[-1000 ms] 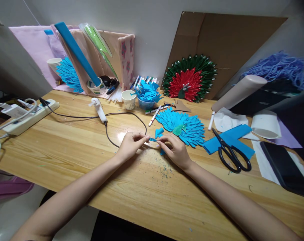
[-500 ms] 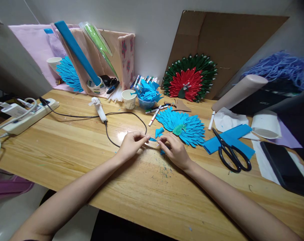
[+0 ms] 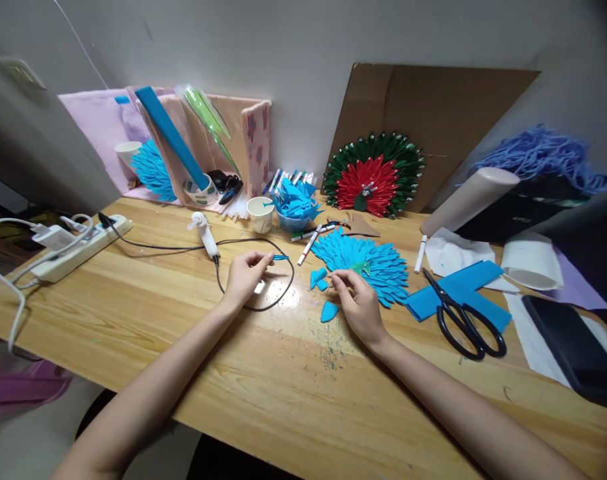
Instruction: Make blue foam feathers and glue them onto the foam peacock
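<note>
My left hand (image 3: pixel 247 279) pinches a small folded blue paper piece (image 3: pixel 281 257), which sticks out past the fingertips to the right. My right hand (image 3: pixel 357 303) is closed in a pinch, and whatever lies between its fingertips is too small to name. Small loose blue pieces (image 3: pixel 318 277) lie just left of that hand, and a pointed blue piece (image 3: pixel 329 311) rests below them. Behind the right hand spreads a blue fan-shaped feather craft (image 3: pixel 383 257) with a green shape at its centre, partly covered by the fingers. A glue gun (image 3: pixel 204 235) lies beyond my left hand, its cord looping around nearby.
Black scissors (image 3: pixel 466 323) lie over blue strips (image 3: pixel 423 300) at right, near a black phone (image 3: pixel 573 347). A bowl of blue pieces (image 3: pixel 294 203), a paper cup (image 3: pixel 260 215) and markers (image 3: pixel 309 245) stand behind. A power strip (image 3: pixel 83 248) is at left; a red-green craft (image 3: pixel 371 177) leans on cardboard.
My hands have moved apart: the left went left with the folded blue piece, the right shifted slightly right. The pointed blue piece on the table now shows. The camera view has tilted up.
</note>
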Demonstrator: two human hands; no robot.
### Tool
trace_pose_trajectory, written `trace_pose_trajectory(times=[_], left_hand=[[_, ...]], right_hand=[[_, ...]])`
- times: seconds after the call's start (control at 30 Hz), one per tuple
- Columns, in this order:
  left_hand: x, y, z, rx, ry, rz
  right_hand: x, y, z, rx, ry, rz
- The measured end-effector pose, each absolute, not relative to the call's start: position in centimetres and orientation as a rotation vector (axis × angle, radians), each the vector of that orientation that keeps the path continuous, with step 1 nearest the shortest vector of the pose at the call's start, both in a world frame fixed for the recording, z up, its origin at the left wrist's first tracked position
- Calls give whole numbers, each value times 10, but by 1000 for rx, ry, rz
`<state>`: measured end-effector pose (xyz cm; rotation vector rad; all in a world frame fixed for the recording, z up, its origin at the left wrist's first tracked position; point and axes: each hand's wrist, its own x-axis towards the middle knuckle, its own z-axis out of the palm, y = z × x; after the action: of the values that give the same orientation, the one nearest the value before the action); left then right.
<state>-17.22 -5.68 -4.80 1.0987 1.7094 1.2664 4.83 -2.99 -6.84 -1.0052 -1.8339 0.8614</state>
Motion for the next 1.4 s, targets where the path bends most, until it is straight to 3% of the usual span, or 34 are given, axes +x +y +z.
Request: trace_pose_trajectory(times=[0.27, 0.43, 0.67, 0.87, 1.1, 1.4], left_hand=[[-177, -4, -44, 1516, 2129, 1043], [-166, -11, -35, 1733, 2325, 937], [-127, -55, -37, 1977, 1772, 889], [-107, -70, -52, 1800, 1510, 1014], [-112, -71, -59, 1773, 1545, 1001], [-111, -72, -53, 1959, 1639, 889]], right_hand=[[49, -21, -67, -984, -1947, 623], [47, -17, -73, -965, -2033, 639], [47, -20, -68, -952, -1983, 728], [46, -26, -67, -815, -1791, 1141], [45, -24, -70, -861, -1737, 1296], [46, -24, -68, -891, -1899, 1082]])
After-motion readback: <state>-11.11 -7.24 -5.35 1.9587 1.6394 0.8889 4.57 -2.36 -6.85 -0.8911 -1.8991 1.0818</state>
